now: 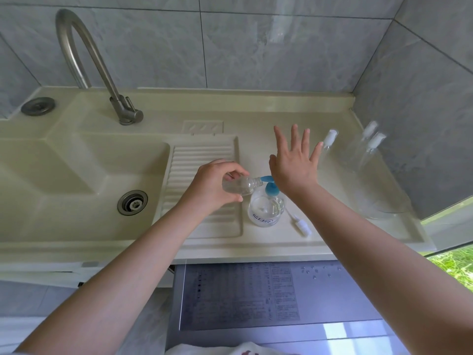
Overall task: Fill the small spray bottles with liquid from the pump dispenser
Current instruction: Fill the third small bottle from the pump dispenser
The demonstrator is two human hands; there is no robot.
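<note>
1. Clear plastic is catching the light: the left hand (215, 184) is gripping a small uncapped spray bottle (239, 185), fingers curled round its body, tilting it so its neck is meeting the blue nozzle (266, 178) of the pump dispenser (266, 206).
2. The right hand (294, 162) is spreading wide, fingers straight and fanned, the heel of the palm sitting over the pump head. It is holding nothing; I judge it is pressing down to pump, though the contact itself is hidden beneath the palm.
3. The dispenser is standing upright on the worktop (268, 242), just beside the ribbed washboard (202, 175), with liquid showing inside it.
4. A loose spray top (300, 224) with its dip tube is lying on the worktop just beside the dispenser, probably off the bottle being filled.
5. Progress check: some liquid seems to be pooling in the held bottle, but how full it is, I cannot tell.
6. Three more capped spray bottles (368, 147) are waiting near the right wall. Whether they are full or empty is unclear, so filling, recapping and possibly more bottles are remaining.
</note>
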